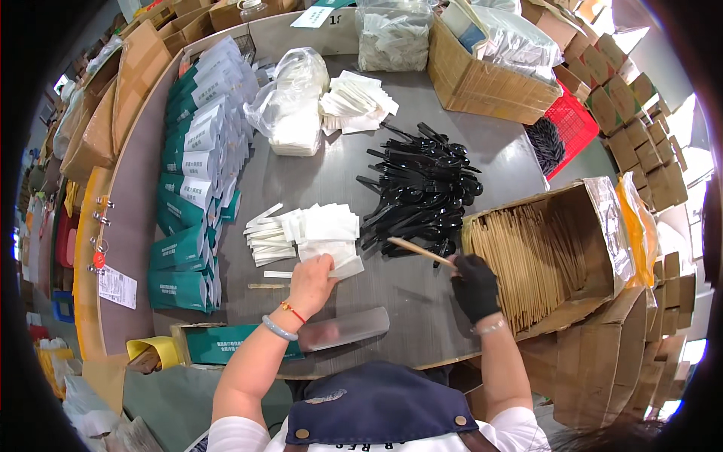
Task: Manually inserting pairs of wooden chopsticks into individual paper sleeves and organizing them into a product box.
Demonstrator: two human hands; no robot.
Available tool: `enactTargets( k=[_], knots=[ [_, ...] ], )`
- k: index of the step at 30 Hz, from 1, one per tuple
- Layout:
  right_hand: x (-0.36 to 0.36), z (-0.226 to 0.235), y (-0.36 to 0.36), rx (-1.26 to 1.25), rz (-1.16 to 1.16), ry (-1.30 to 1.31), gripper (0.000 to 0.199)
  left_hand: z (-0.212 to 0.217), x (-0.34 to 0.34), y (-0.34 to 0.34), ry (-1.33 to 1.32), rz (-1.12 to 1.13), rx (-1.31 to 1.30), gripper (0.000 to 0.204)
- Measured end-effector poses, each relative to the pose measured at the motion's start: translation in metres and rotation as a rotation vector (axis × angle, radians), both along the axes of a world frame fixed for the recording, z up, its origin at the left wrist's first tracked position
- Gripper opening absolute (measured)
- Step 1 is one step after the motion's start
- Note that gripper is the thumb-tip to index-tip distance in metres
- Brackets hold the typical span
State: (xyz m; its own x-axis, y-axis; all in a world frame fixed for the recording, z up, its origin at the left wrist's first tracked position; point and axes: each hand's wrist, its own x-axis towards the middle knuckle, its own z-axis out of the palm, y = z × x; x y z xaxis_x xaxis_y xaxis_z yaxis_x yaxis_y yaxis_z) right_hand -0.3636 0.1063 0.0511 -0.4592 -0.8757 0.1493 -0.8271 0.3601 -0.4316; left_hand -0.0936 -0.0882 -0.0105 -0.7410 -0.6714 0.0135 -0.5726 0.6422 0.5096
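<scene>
My left hand [311,282], bare, pinches the near edge of a white paper napkin [329,251] at the front of a small stack. Beside that stack lie several narrow white paper packets [269,242]. My right hand [474,288], in a black glove, grips a pair of wooden chopsticks [419,250] that points left and away. Just right of it, a cardboard box [605,252] on its side holds many loose chopsticks [523,264]. Beyond the held pair spreads a pile of black plastic spoons [422,192]. A green pouch with a clear end [346,329] lies near the table's front edge.
Stacked green and white pouches [181,290] line the left side. Farther back are a plastic bag of napkins [297,113], more napkins [358,102], a clear bag of white packets [392,41] and a cardboard box [482,83]. A red basket [576,128] stands at the right.
</scene>
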Motion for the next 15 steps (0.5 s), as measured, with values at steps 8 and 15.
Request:
enactTargets(
  k=[8,15],
  knots=[
    [-0.031,-0.036,-0.038,0.058,0.357,0.394,0.013,0.053,0.045,0.044,0.094,-0.064,0.395,0.024],
    [0.060,0.021,-0.047,0.045,0.393,0.108,0.013,0.050,0.064,0.076,0.034,-0.079,0.007,0.031]
  ],
)
